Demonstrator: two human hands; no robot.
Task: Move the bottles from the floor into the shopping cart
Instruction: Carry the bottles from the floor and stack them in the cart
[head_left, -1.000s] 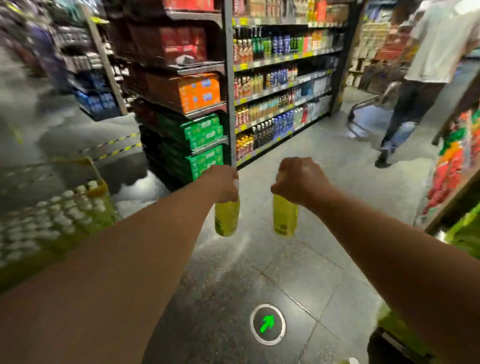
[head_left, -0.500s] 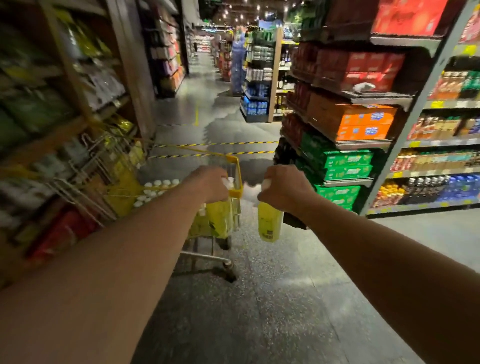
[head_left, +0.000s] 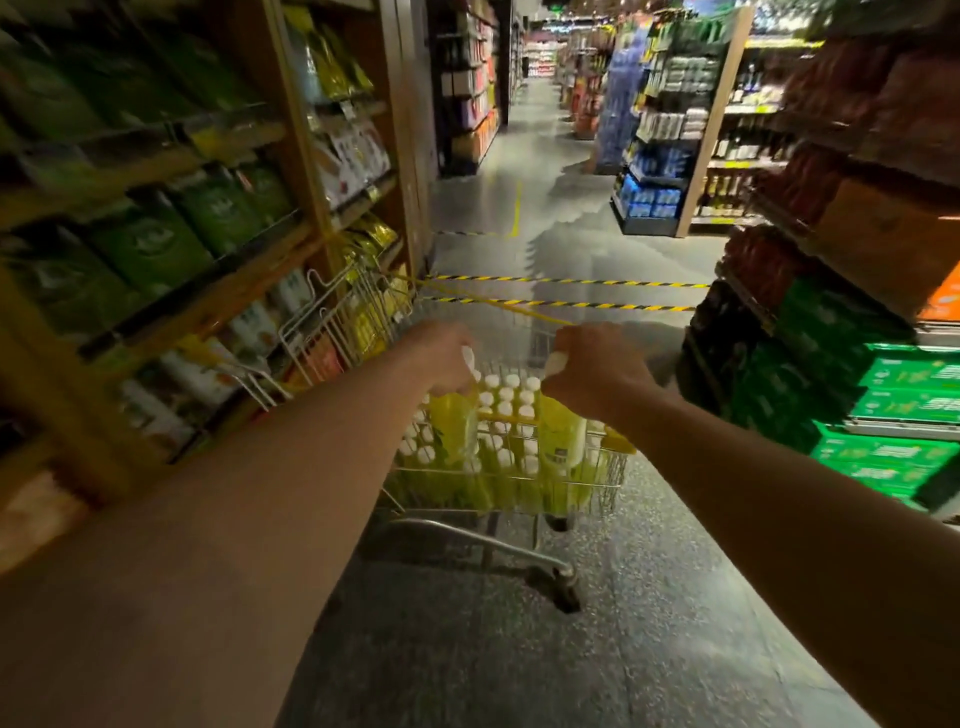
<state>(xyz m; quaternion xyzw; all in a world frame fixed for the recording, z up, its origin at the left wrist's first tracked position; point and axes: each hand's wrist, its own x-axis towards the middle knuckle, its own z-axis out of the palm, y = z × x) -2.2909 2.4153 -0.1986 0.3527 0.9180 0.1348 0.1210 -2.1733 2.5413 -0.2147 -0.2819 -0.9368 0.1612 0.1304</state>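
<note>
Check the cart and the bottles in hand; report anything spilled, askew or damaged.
Nothing spilled or damaged. The left hand and right hand hold the left bottle and right bottle upright at the shopping cart, whose capped bottles stand upright. Striped tape crosses the aisle beyond.

left hand: fingers hidden behind its back, covering left bottle neck | right hand: likewise over right bottle | bottle labels: unreadable | shelf packets: motion-blurred | shopping cart: left underframe behind left forearm | far aisle goods: too small to tell
</note>
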